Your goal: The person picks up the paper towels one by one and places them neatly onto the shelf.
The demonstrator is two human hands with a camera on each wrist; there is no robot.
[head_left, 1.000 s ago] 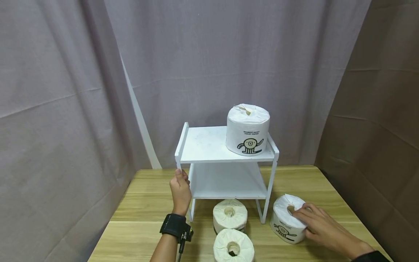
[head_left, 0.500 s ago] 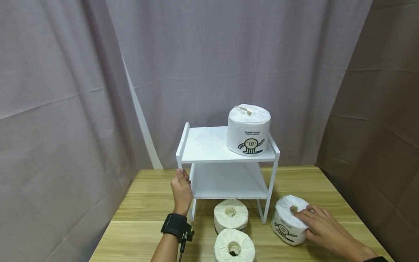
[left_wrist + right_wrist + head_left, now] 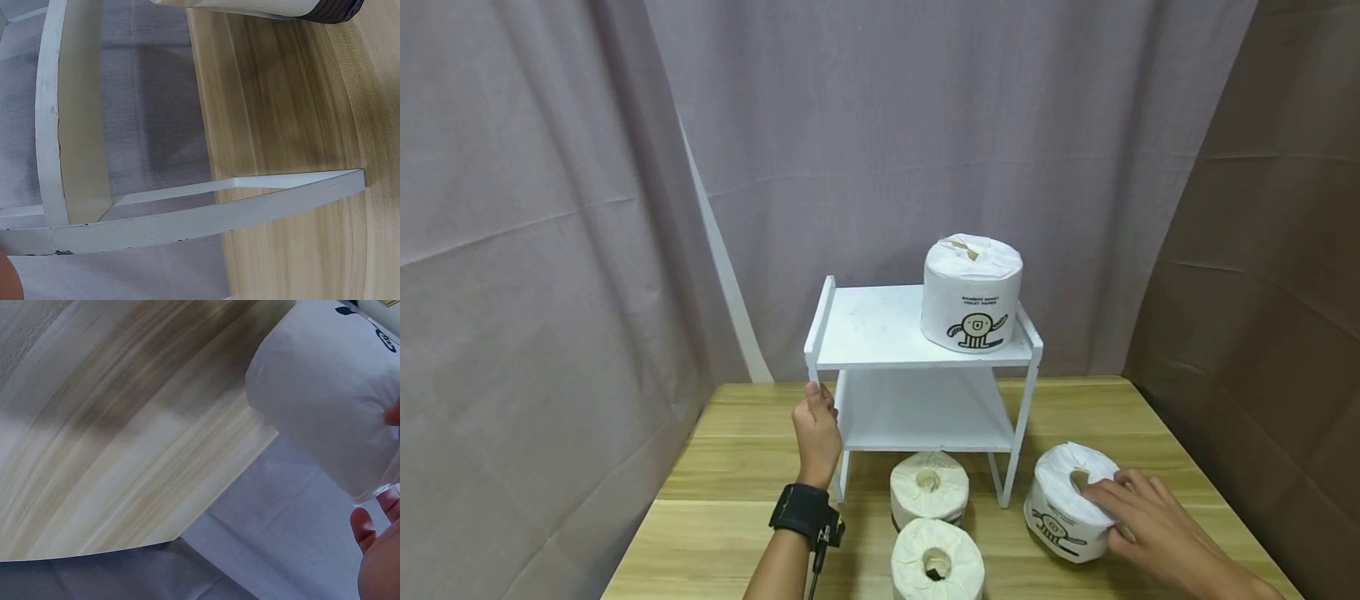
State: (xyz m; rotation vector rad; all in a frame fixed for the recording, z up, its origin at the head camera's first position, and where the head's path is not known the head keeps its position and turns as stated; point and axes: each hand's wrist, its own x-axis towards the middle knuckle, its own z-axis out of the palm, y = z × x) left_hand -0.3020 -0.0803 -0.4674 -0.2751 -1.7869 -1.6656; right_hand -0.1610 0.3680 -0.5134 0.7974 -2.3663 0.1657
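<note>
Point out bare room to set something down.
Free: top left of the white two-tier rack, beside a white paper-wrapped roll; its lower shelf, where visible; pale wooden table left of the left hand. Crowded: the rack's front, where two cream paper rolls sit, and front right, where the right hand grips another white roll.

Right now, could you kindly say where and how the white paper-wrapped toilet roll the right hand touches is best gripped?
I'd probably pinch the white paper-wrapped toilet roll by its right side, between hole and outer wall, from above and the right, where the right hand touches it. The hole faces upward; the white two-tier shelf stands left of it.
</note>
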